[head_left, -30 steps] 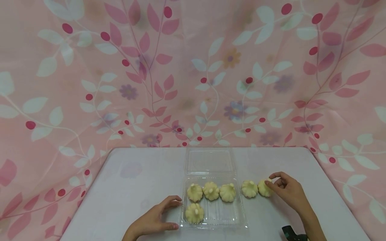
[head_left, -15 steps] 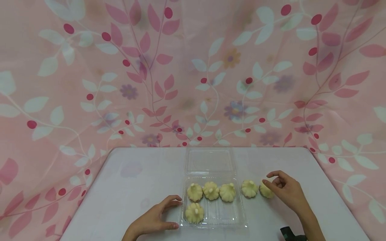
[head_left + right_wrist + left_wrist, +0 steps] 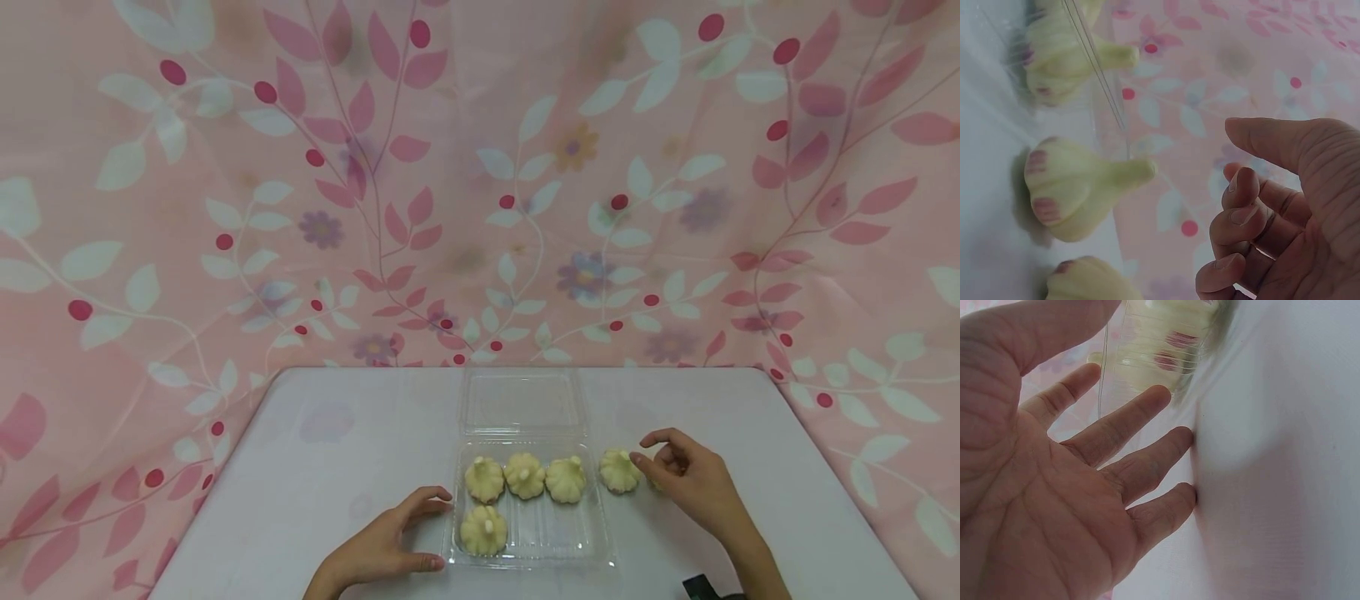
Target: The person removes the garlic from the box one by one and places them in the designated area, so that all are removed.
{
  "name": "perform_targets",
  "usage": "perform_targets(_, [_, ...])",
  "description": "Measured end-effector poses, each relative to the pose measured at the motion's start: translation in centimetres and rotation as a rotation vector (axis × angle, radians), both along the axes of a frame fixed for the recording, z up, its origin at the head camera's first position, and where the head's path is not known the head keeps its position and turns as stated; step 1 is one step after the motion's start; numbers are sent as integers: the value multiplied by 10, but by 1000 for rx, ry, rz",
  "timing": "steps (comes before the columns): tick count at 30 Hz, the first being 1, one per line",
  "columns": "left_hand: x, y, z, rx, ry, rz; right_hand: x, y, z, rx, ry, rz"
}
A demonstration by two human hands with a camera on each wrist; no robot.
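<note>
Nearest, cut off by the bottom of head view: a blk thing (image 3: 701,587), just L of the R forearm; can't tell what it is. L hand (image 3: 386,542) reaches in over the near-L part of the table (image 3: 300,500), fingers spread, nothing gripped, thumb tip just beside the box's L edge; in its wrist view a couple of fingertips seem to meet the tabletop.

Box (image 3: 555,533) is clear plastic, approx mid-table side to side, open, lid (image 3: 522,402) folded back twd the table's far edge. One bulb (image 3: 483,531) sits in its near-L corner, a row of three bulbs (image 3: 525,476) along its far side; ridged floor shows near R.

R hand (image 3: 686,479) is over the table's R half, thumb & index apart, other fingers loosely curled, pinching nothing. Two more bulbs on the table: first loose bulb (image 3: 618,472) near the box's R edge, second loose bulb (image 3: 1091,282) mostly hidden by R hand in head view. Purplish marks low on both.

Tabletop whitish w/ soft shadows & a faint bluish patch twd the far-L corner; far corners rounded.

Past the far edge and down both sides: pink cloth (image 3: 480,275), creased, w/ pink & white leaves, red dots, purplish flowers. Light's dim.
</note>
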State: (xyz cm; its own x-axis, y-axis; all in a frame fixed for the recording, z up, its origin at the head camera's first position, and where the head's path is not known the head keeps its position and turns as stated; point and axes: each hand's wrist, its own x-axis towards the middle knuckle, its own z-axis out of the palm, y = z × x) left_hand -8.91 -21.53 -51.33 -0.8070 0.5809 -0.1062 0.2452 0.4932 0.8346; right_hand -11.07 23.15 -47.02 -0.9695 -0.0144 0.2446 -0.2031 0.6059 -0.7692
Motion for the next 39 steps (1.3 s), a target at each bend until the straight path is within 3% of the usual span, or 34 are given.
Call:
perform_targets(5, [0, 0, 0, -1, -5, 5, 1, -10, 0, 11, 46, 33])
perform_targets(24, [0, 0, -2, -5, 0, -3, 6, -43, -7, -68, 65, 157])
perform_targets(32, [-1, 0, -2, -10, -1, 0, 9, -56, -8, -122, 21, 220])
perform_targets(39, [0, 0, -1, -16, -3, -1, 11, -66, -14, -116, 32, 254])
